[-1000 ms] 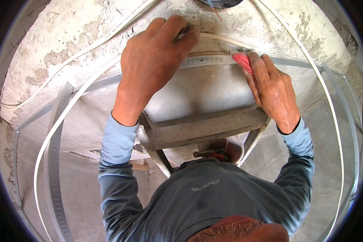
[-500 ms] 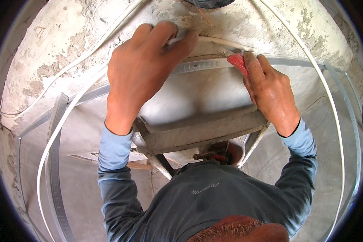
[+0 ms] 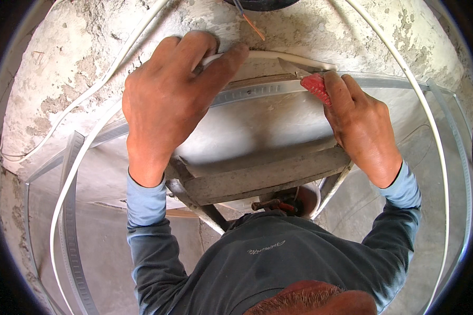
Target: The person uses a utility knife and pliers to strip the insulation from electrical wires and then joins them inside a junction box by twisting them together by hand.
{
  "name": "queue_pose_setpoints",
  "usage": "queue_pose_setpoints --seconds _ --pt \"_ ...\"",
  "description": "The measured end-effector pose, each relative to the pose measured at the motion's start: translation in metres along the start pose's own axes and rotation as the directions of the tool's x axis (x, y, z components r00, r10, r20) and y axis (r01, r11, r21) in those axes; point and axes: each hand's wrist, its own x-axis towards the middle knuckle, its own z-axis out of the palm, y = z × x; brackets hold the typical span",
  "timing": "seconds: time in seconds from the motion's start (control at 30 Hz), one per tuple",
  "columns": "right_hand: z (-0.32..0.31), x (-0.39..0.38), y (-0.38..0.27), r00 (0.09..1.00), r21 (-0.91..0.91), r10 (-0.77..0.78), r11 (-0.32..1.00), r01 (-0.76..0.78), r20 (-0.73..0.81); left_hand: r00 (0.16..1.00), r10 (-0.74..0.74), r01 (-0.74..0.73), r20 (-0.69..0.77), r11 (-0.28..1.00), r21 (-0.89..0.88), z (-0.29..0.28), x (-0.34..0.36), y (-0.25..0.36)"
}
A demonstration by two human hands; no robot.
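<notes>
My left hand (image 3: 165, 92) is closed around a white cable (image 3: 270, 54), which runs out past its thumb and ends a little above my right hand. A red-handled utility knife (image 3: 315, 88) is gripped in my right hand (image 3: 363, 118). Its bare blade points up and left, with the tip at or just below the cable; whether it touches cannot be made out. Both hands are in front of a rough, plastered surface (image 3: 320, 31), close to a curved metal profile (image 3: 268, 90).
Loose white cables (image 3: 404, 65) hang in arcs on both sides. Copper wire ends (image 3: 255, 27) stick out near a dark round object (image 3: 263, 4) at the top. Below are a grey ladder step (image 3: 263, 175) and a bucket (image 3: 308, 199) holding tools. A metal stud (image 3: 71, 226) stands at left.
My left hand has shifted left along with the cable. My right hand has moved slightly right and down, and the knife's blade now shows clearly beside the cable.
</notes>
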Motion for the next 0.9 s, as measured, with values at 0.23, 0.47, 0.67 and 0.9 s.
queue_pose_setpoints --seconds 0.23,0.47,0.67,0.9 --pt "-0.002 -0.002 0.001 0.998 0.035 0.047 0.998 -0.048 0.041 1.0 0.018 -0.018 -0.004 1.0 -0.017 0.001 -0.003 -0.003" --pt "-0.005 -0.003 0.001 0.996 0.049 0.061 0.997 -0.064 0.057 1.0 0.015 -0.015 -0.021 1.0 -0.022 0.002 -0.002 -0.003" --pt "-0.009 -0.007 0.004 0.995 0.054 0.071 0.996 -0.075 0.068 1.0 -0.016 0.016 -0.002 0.999 -0.052 0.0 -0.001 -0.001" --pt "-0.01 -0.013 0.008 0.994 0.077 0.082 0.993 -0.088 0.071 1.0 0.02 -0.021 -0.024 0.999 -0.04 0.0 0.0 -0.003"
